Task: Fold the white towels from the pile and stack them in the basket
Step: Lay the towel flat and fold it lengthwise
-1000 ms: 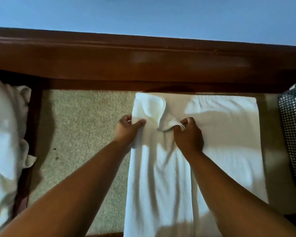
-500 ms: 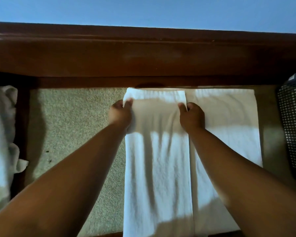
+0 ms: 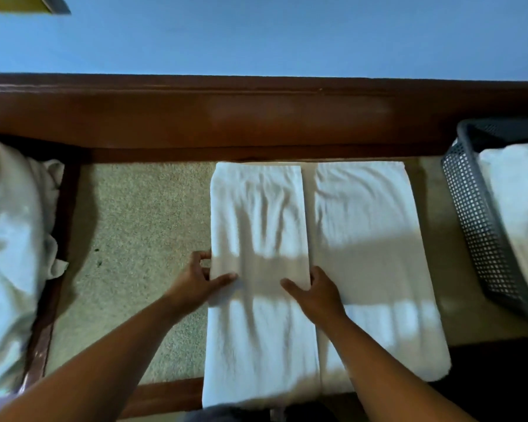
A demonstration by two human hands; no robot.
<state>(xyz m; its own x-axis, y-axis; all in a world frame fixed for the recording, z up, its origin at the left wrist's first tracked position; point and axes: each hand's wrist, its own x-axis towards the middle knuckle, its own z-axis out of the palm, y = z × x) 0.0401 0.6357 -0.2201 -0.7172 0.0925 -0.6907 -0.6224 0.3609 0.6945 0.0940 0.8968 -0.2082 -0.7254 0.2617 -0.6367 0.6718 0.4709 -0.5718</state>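
A white towel [image 3: 363, 239] lies spread on the beige seat cushion [image 3: 141, 226], its left part folded over into a long flap [image 3: 256, 208]. My left hand [image 3: 195, 284] grips the flap's left edge near the middle, thumb on top and fingers curled round the edge. At the flap's right edge my right hand [image 3: 314, 292] holds the cloth, thumb lying on top and fingers tucked along the fold. The pile of white towels [image 3: 9, 239] sits at the far left. A grey mesh basket [image 3: 476, 214] at the right holds a folded white towel [image 3: 518, 202].
A dark wooden backrest [image 3: 256, 117] runs across behind the cushion, below a blue wall. A wooden rail [image 3: 162, 394] borders the cushion's near edge, and the towel hangs slightly over it. A wooden armrest [image 3: 52, 300] separates the pile from the cushion.
Both hands have slid back from the flap's far end toward me, to its middle. The flap now lies flat and smoothed. The view has tilted, bringing the basket into sight.
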